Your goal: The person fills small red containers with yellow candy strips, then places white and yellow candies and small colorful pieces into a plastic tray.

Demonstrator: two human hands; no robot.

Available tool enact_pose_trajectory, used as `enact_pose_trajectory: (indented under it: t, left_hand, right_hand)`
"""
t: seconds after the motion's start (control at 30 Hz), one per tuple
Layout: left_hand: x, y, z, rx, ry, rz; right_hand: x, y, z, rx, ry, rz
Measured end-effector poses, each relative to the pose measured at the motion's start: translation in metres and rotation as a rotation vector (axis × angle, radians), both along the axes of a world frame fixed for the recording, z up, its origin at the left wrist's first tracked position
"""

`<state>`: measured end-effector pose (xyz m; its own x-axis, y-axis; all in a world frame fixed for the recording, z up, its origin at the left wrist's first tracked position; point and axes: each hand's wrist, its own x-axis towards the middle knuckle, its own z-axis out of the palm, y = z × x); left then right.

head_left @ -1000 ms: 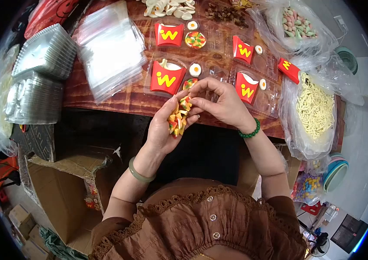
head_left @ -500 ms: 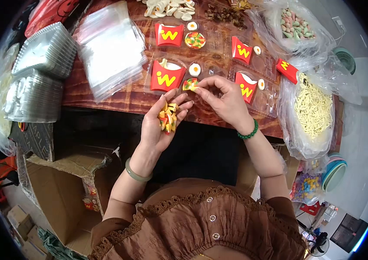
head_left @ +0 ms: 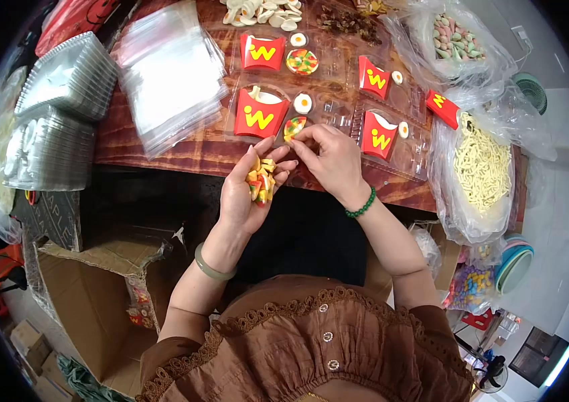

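Several small yellow, red and green pieces (head_left: 261, 181) lie in my left hand (head_left: 241, 194), its palm up and fingers curled round them below the table edge. My right hand (head_left: 330, 159) has thumb and fingers pinched together at a colourful pizza-like piece (head_left: 294, 128), which it partly covers. That piece is at the front of a clear tray, below a fried-egg piece (head_left: 302, 103) and right of a red carton with a yellow mark (head_left: 259, 115). Behind it a similar tray holds another red carton (head_left: 262, 53), an egg piece and a round pizza-like piece (head_left: 302, 61).
Clear bags (head_left: 174, 80) and stacked plastic trays (head_left: 63, 94) are at left. Two more trays with red cartons (head_left: 379, 136) stand at right, beside a bag of yellow noodle-like pieces (head_left: 482, 167). White egg pieces (head_left: 267, 13) lie at the back; a cardboard box (head_left: 83, 295) is below left.
My right hand has moved slightly left and down, its fingertips now at the lower right of the pizza-like piece. My left hand has hardly moved and still holds its pieces.
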<state>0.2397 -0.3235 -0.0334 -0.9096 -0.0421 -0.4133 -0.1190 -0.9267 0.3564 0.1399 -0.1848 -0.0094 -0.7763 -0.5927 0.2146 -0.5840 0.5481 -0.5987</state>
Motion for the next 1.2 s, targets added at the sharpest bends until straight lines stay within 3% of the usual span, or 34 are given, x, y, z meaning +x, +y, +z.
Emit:
enact_pose_trajectory:
  t: [0.2, 0.27, 0.3, 0.37, 0.43, 0.53, 0.6, 0.63, 0.8, 0.9, 0.97, 1.1, 1.17, 1.2]
  left_hand:
    - [0.000, -0.002, 0.003, 0.043, -0.002, -0.008]
    - [0.000, -0.002, 0.004, 0.064, -0.007, -0.002]
    - [0.000, -0.001, 0.004, 0.084, -0.013, 0.002]
    - [0.000, 0.001, 0.004, 0.073, -0.006, -0.015]
    - [-0.001, 0.004, 0.005, 0.062, 0.005, -0.038]
    - [0.001, 0.002, 0.007, 0.085, -0.010, -0.033]
    - [0.003, -0.001, 0.006, 0.057, 0.009, -0.096]
    - [0.003, -0.001, 0.007, 0.057, 0.007, -0.095]
    - [0.000, -0.001, 0.011, 0.092, 0.008, -0.084]
    - [-0.003, -0.003, 0.007, 0.091, -0.010, -0.054]
    - [-0.003, -0.002, 0.007, 0.090, -0.015, -0.050]
    - [-0.004, 0.000, 0.005, 0.089, -0.023, -0.051]
    - [-0.005, 0.000, 0.008, 0.087, -0.025, -0.047]
    - [-0.005, 0.000, 0.009, 0.086, -0.026, -0.044]
  right_hand:
    - [-0.001, 0.001, 0.000, 0.013, 0.038, 0.012]
    - [0.000, 0.004, 0.008, -0.138, -0.217, 0.032]
    - [0.000, 0.004, 0.011, -0.137, -0.219, 0.034]
    - [0.000, 0.005, 0.019, -0.136, -0.145, 0.297]
    - [0.003, 0.006, 0.020, -0.043, -0.140, 0.304]
    - [0.001, 0.006, 0.016, -0.126, -0.320, 0.340]
    - [0.004, 0.008, 0.021, -0.277, -0.789, 0.149]
    - [0.002, 0.010, 0.017, -0.401, -0.864, 0.148]
    - [-0.010, 0.017, 0.011, -0.486, -0.728, 0.040]
    - [-0.020, 0.021, 0.013, -0.349, -0.670, 0.032]
    - [-0.025, 0.018, 0.024, -0.023, -0.517, 0.016]
    - [-0.036, 0.012, 0.017, 0.057, -0.368, 0.106]
    - [-0.039, 0.008, 0.009, 0.067, -0.078, 0.116]
    - [-0.039, 0.008, 0.008, 0.066, -0.078, 0.116]
